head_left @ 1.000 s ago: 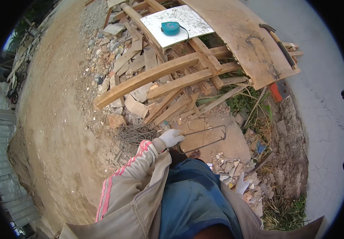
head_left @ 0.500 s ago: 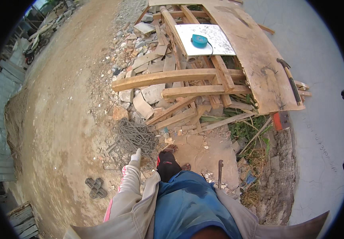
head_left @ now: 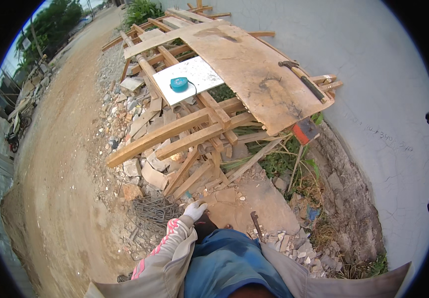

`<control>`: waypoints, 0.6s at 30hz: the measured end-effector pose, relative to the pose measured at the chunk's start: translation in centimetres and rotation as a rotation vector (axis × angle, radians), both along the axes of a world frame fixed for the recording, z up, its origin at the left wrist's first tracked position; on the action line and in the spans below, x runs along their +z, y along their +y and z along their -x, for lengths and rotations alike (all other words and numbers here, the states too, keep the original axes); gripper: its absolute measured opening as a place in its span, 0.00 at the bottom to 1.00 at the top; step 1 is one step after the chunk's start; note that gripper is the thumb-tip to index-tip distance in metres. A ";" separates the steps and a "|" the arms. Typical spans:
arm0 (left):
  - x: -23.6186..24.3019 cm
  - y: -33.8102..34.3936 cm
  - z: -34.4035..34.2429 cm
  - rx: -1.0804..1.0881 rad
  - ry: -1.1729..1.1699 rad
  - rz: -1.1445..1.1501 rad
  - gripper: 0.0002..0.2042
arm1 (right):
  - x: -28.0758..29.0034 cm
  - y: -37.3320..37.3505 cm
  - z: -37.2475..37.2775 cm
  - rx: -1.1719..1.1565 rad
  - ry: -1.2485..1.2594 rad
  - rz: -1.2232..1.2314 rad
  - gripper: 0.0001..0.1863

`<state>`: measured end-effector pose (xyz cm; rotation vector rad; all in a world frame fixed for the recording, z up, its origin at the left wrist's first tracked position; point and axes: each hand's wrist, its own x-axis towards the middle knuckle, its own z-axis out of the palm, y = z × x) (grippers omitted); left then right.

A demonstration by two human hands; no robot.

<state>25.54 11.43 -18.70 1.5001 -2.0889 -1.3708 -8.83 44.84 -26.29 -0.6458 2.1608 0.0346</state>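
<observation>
Hanging beside the blue shirt (head_left: 234, 260), the white-gloved left hand (head_left: 195, 210) is seen just to the right of a tangle of grey metal rods (head_left: 152, 214) — whether its fingers are open or closed cannot be told, and the right hand is out of view, its grip untold. By the right sleeve (head_left: 285, 258), 1 hooked metal bar (head_left: 257, 226) is seen slanting, while 1 teal tape measure (head_left: 179, 84) is borne by a white board (head_left: 202, 72) and 1 hammer (head_left: 305, 82) by a brown sheet (head_left: 244, 64). Dark handwritten marks (head_left: 383, 136) are carried by the grey wall (head_left: 358, 74) at right.
</observation>
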 end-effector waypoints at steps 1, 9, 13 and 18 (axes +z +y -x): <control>-0.9 0.0 -0.7 0.012 -0.022 -0.089 0.25 | -0.8 0.4 -0.5 -0.021 0.024 -0.084 0.29; -10.3 3.7 -10.7 0.033 -0.298 -0.338 0.26 | -2.6 2.1 -2.8 -0.216 -0.029 -0.005 0.27; -14.3 2.2 -11.4 -0.059 -0.433 -0.358 0.26 | -1.2 0.4 -2.4 -0.287 0.033 0.080 0.25; -13.6 -4.7 -5.0 -0.207 -0.384 -0.170 0.21 | 4.9 -6.7 0.8 -0.420 0.229 0.539 0.24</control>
